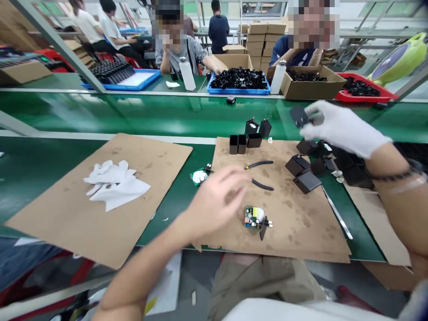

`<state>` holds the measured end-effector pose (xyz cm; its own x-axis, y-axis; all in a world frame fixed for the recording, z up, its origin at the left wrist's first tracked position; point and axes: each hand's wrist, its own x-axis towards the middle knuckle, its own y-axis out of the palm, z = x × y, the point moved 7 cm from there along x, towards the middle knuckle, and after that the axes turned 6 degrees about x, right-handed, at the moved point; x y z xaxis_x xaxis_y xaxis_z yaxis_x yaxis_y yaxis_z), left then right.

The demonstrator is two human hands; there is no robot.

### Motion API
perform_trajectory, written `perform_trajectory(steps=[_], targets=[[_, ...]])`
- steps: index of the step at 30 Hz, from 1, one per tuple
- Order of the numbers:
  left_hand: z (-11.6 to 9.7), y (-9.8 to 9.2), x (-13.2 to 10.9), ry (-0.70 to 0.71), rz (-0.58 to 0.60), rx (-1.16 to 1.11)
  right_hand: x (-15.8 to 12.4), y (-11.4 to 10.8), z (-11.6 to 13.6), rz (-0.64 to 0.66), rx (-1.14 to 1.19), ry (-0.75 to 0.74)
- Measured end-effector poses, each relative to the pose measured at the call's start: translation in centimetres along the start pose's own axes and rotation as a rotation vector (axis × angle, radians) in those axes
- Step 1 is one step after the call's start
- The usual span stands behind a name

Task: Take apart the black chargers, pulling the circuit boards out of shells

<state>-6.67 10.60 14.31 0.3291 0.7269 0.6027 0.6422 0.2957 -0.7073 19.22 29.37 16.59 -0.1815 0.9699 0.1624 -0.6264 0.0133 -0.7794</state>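
Note:
My right hand (331,127), in a white glove, grips a black charger housing (299,117) above the far right of the cardboard. My bare left hand (219,196), blurred, hovers with fingers apart and nothing visible in them. It hides the head of the pliers (261,183), whose dark handles show. Nearer me lies a circuit board (254,217) with a yellow component and a plug plate. Another circuit board (199,177) rests left of the cardboard mat (284,236). Several black charger cases (307,180) lie beneath my right hand, and open black shells (238,144) stand at the mat's back edge.
White gloves (115,180) lie on a left cardboard sheet (60,218). A metal strip (337,214) lies at the right. Beyond the green belt (160,111) stand a blue tray (239,89) of black parts, a carton (312,89) and white bottles (187,75). Co-workers sit opposite.

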Motion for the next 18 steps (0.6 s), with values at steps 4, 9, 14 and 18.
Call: perform_trajectory(steps=[4,9,14,18], targets=[[7.9,2.1,6.7,-0.159,0.369,0.229,-11.2,4.9,-0.3,0.224,-0.503,0.008],[15.7,7.5,10.0,-0.282,0.674,0.398,-18.7,8.7,-2.9,0.259,-0.640,-0.007],[16.5,8.5,11.1,-0.271,0.662,0.411,-18.9,8.5,-3.2,0.356,-0.480,-0.300],[11.8,5.4,11.7,-0.207,0.463,0.397,-18.7,9.3,-2.4,0.530,-0.337,-0.472]])
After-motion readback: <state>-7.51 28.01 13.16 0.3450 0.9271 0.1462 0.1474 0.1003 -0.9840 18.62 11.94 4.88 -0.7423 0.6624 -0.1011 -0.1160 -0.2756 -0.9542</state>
